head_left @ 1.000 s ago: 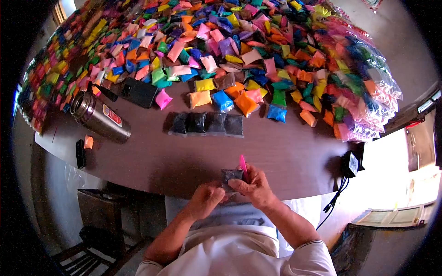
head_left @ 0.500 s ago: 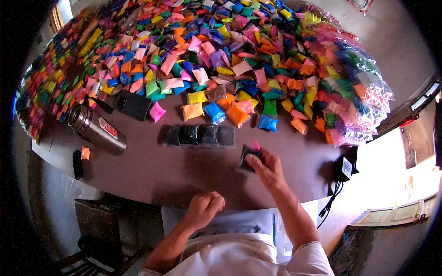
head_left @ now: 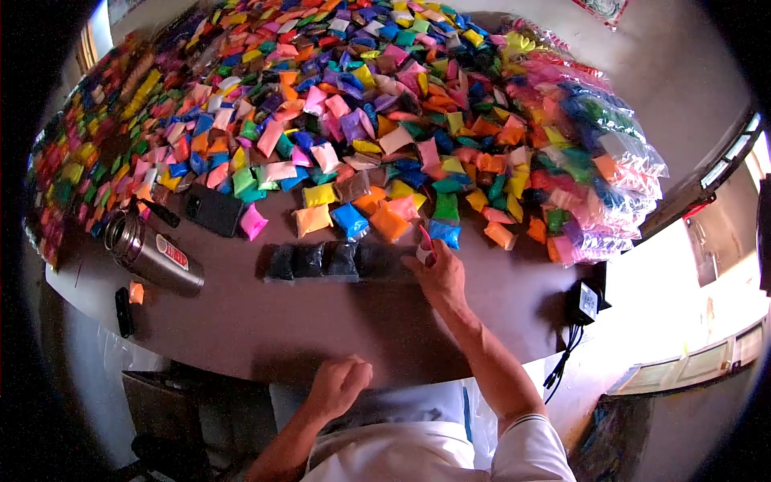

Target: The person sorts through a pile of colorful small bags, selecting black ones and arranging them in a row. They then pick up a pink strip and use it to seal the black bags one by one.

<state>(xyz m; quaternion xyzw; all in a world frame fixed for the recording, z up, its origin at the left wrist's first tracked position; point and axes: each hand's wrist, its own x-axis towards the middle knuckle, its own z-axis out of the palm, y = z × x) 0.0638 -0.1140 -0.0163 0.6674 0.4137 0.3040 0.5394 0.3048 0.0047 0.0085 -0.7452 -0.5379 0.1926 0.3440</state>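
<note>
My right hand (head_left: pixel 440 271) is at the right end of a row of black packets (head_left: pixel 343 261). Its thumb points left at the last dark packet, and the fingers curl round a small pink-and-white item (head_left: pixel 426 245), mostly hidden in the grip. Loosely closed, my left hand (head_left: pixel 342 386) rests by the front table edge with nothing showing in it. Just beyond the row lie single coloured packets: a blue packet (head_left: pixel 350 221), an orange packet (head_left: pixel 390 224) and another blue packet (head_left: pixel 444 234) close to my right fingers.
A large heap of coloured packets (head_left: pixel 337 104) covers the back of the brown table (head_left: pixel 241 321). On the left are a steel flask (head_left: pixel 157 257), a black phone-like slab (head_left: pixel 214 210) and a small black object (head_left: pixel 124 312). A black adapter (head_left: pixel 585 302) with cables sits at the right edge.
My right hand has carried a black packet forward and left to the end of the row. My left hand stays closed near the edge. The whole view has shifted slightly.
</note>
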